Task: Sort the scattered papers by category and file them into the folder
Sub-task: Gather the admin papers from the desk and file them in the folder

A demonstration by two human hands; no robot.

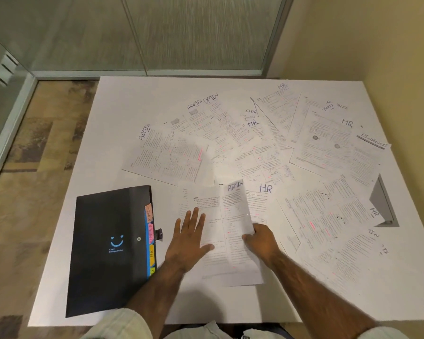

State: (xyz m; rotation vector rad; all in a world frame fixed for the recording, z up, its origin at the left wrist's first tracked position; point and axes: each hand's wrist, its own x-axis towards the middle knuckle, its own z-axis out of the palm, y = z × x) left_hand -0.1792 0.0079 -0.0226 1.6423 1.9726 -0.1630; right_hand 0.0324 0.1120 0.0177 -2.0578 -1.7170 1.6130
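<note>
The left hand [190,237] is lying flat and open, pressing the near stack [213,241] on the table [123,123], while the right hand [261,239] is pinching an ADMIN sheet [235,211] by its right edge. The folder [108,248] is lying closed just left. Best to square the edges before lifting, and check each label, since 1 HR sheet [264,199] is peeking out underneath.
</note>
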